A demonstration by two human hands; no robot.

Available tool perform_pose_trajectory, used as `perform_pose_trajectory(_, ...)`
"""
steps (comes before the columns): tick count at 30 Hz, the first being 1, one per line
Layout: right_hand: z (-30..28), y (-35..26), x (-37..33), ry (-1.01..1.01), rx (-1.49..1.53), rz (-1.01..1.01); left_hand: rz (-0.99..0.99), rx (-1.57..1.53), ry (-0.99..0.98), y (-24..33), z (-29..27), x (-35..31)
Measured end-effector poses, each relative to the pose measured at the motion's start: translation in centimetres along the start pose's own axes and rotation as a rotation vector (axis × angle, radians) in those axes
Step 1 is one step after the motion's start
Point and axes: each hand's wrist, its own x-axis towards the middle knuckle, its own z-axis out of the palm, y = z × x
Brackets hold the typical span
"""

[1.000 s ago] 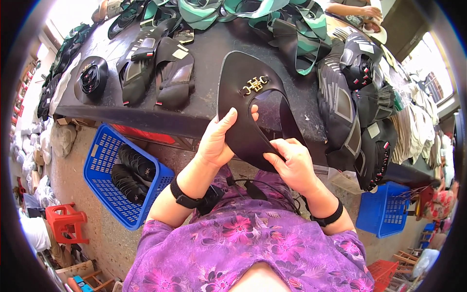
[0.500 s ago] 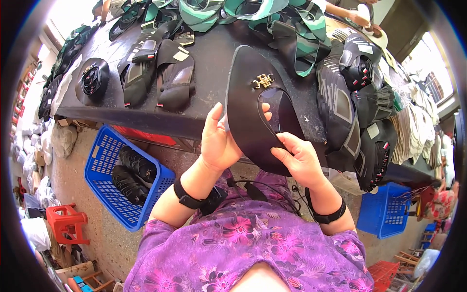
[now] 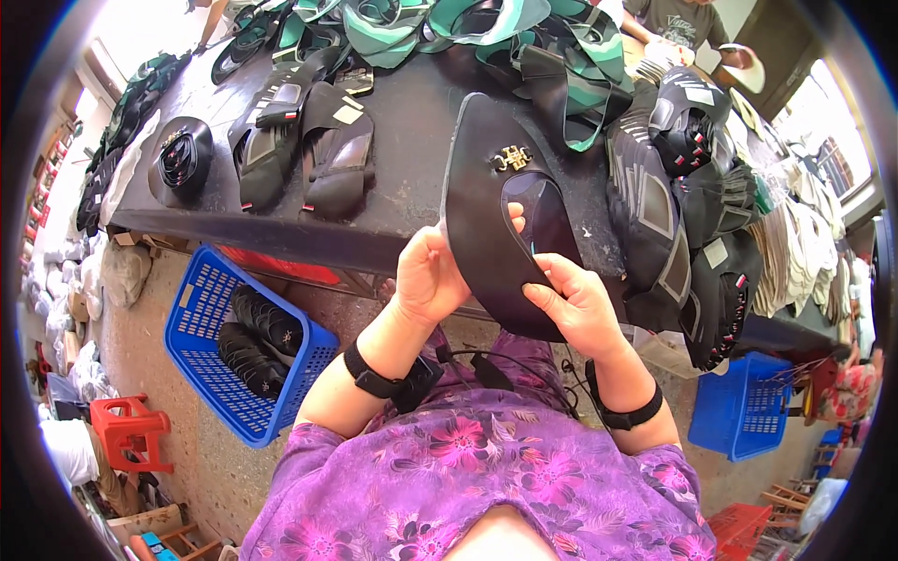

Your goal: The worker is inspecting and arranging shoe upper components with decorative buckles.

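Presently, the long black table (image 3: 412, 131) spreads before the person, with a heap of green and black curved strips (image 3: 383, 37) along its far side and dense stacks of black pieces with grey patches (image 3: 645, 192) at its right. Below its near edge, on the person's left, stands a blue plastic basket with pierced walls (image 3: 304, 383), and dark nested pieces (image 3: 249, 360) lie inside. The smooth black leather-like piece with a rounded opening (image 3: 479, 224) is held up in both hands, in front of the body. Compared with one second ago, it has turned to a more upright angle and shifted slightly rightward, and the left thumb, which was lying upon its face, is now at its left edge. In my judgement, this means that the piece is being turned in the hands and is not put down. The left hand (image 3: 432, 279) is half curled behind it; two left fingertips (image 3: 517, 224) show through the opening, and I cannot tell whether the thumb presses. The right hand (image 3: 582, 310) pinches the lower right band, with its thumb in front. The smallest thing, a gold-coloured metal ornament (image 3: 512, 158), sits above the opening, apart from all visible fingers.
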Motion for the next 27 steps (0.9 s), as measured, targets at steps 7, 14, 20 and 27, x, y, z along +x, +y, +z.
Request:
perform_pose_trajectory(7, -0.1, -0.5, -0.2, -0.061, -0.354, -0.076, -0.096, -0.377, -0.163, 0.1, -1.8, 0.6)
perform_pose_trajectory(14, -0.3, -0.9, -0.3, -0.066, -0.424, -0.083, -0.160, -0.342, -0.193, 0.8, -2.3, 0.7)
perform_pose_trajectory(20, -0.5, -0.8, -0.4, -0.087, -0.469, -0.108, -0.213, -0.278, -0.162, 2.0, -2.4, 0.3)
perform_pose_trajectory(27, -0.4, -1.2, -0.2, -0.155, -0.470, -0.137, -0.292, -0.077, 0.012, 0.7, -4.0, 0.3)
